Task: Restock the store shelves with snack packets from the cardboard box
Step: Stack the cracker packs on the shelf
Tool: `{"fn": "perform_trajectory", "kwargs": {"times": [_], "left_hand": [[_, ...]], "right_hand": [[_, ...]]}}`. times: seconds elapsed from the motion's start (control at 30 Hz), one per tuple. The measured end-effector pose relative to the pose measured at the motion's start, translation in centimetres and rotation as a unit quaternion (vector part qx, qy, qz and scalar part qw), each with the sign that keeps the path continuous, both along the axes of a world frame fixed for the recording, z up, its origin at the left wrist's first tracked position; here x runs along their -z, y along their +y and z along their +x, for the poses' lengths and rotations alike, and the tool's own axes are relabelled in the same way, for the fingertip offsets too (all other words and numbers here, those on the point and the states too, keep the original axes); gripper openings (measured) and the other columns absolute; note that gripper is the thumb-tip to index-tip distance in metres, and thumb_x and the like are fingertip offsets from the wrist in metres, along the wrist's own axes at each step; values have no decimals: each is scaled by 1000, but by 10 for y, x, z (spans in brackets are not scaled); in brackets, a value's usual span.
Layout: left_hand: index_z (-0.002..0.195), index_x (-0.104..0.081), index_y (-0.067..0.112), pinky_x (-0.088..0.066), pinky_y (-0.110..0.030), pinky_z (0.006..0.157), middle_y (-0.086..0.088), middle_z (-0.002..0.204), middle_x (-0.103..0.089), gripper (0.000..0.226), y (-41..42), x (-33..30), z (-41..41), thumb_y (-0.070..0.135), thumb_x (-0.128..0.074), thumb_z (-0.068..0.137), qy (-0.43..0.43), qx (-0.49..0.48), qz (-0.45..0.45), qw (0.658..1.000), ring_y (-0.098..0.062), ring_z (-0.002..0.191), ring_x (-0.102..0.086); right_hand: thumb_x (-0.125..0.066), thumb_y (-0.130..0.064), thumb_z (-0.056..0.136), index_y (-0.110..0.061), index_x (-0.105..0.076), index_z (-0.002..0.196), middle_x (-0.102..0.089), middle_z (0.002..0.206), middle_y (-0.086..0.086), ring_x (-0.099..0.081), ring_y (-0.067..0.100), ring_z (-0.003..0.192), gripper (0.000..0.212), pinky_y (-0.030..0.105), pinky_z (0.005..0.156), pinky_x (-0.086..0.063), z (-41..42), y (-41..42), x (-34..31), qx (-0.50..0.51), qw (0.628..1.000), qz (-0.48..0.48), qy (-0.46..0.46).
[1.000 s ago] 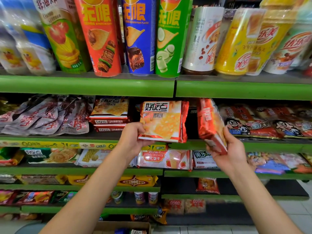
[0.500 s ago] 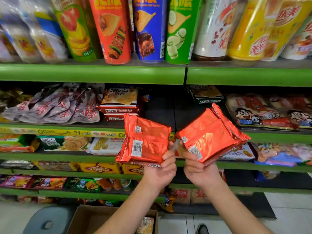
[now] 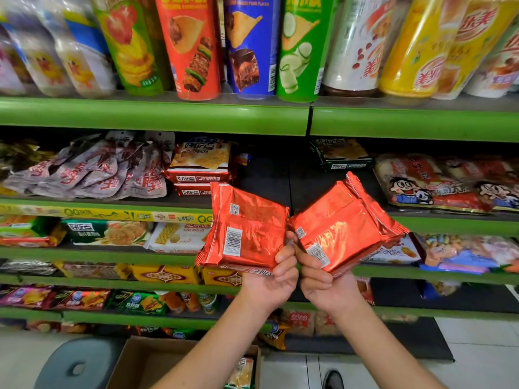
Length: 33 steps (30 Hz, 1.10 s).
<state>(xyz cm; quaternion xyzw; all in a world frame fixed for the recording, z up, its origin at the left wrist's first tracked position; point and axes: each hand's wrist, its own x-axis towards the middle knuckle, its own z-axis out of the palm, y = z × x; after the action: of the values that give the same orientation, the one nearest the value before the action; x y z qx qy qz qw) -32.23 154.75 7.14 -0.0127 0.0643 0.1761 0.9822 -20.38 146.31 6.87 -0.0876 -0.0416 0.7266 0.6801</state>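
Snack packets, red foil, two: left packet (image 3: 247,231) gripped by left hand (image 3: 269,287), right packet (image 3: 342,226) by right hand (image 3: 325,287), each pinched at a lower corner, backs outward, probably for checking. Clear of the shelf edge (image 3: 449,223); an open gap (image 3: 280,175) beside the matching stack (image 3: 200,167). Cardboard box (image 3: 146,360) below.

2 red foil pkts (image 3: 247,237) (image 3: 341,228), backs up, tilted

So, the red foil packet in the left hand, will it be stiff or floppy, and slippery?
The red foil packet keeps a flat, square shape held by one corner in the left hand, so probably fairly stiff. Its glossy wrapper looks slippery. The biscuits pictured on similar shelf packs suggest fragile contents.
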Motion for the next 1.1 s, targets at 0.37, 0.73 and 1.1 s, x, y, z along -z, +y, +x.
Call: {"fn": "perform_trajectory", "kwargs": {"times": [0.37,0.73,1.1], "left_hand": [[117,-62,6,-52,-26,42,-13,79,-70,44,41,-2,-36,43,-48,98,267,-47,266,925,-21,58,-66],[131,-54,15,-62,-41,71,-4,110,-75,45,57,-23,-45,46,-55,98,442,-138,453,762,-23,94,-76],[125,-54,28,-46,-54,106,2,116,-74,36,35,-42,-17,53,-50,99,431,-104,500,744,-21,111,-69]], "right_hand": [[-49,-38,89,-12,-79,82,-66,69,12,-59,18,47,40,23,40,-44,33,-15,-20,174,924,-190,-283],[-66,-48,80,-17,-64,127,-74,117,8,-74,23,98,56,38,73,-56,63,-27,-49,286,832,-195,-434],[-58,-41,95,-21,-62,123,-74,115,2,-72,19,103,35,38,88,-51,46,-10,-42,266,798,-200,-503]]}}
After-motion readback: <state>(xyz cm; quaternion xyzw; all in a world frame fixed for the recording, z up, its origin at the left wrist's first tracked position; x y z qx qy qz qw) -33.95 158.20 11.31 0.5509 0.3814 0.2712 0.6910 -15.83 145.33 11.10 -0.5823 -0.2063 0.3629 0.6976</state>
